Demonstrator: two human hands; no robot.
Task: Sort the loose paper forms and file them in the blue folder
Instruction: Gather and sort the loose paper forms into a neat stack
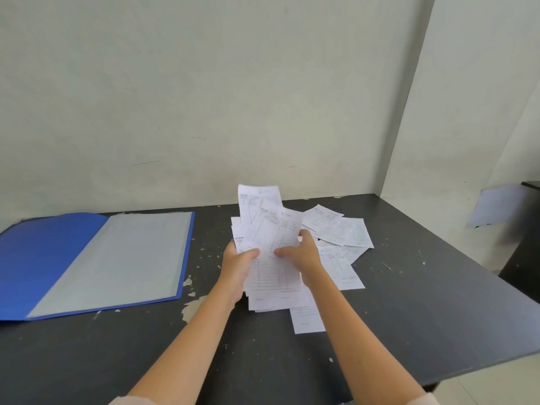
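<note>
Your two bare forearms reach up from the bottom edge of the frame toward its middle, with a strip of pale sleeve (128,400) showing at the lower left. Your left hand (238,266) grips a bundle of forms (274,238) from its left side, thumb on the printed face and fingers hidden behind it. Your right hand (304,252) holds the same bundle from the right, thumb pressed on the front and fingers curled round its right edge. The sheets in the bundle are fanned and uneven, the topmost ones tilted and rising above your hands in the centre of the frame. More loose forms (342,232) lie scattered and overlapping on the dark table (409,302), under the bundle and to the right of it. Well apart from them, at the left of the frame, the blue folder (43,258) lies open and flat on the table, its right half covered by a greyish clear sleeve (117,258). Chipped pale patches mark the tabletop between the folder and your left arm. At the right edge a blurred pale sheet (496,204) shows against a dark surface; you cannot tell what it is.
</note>
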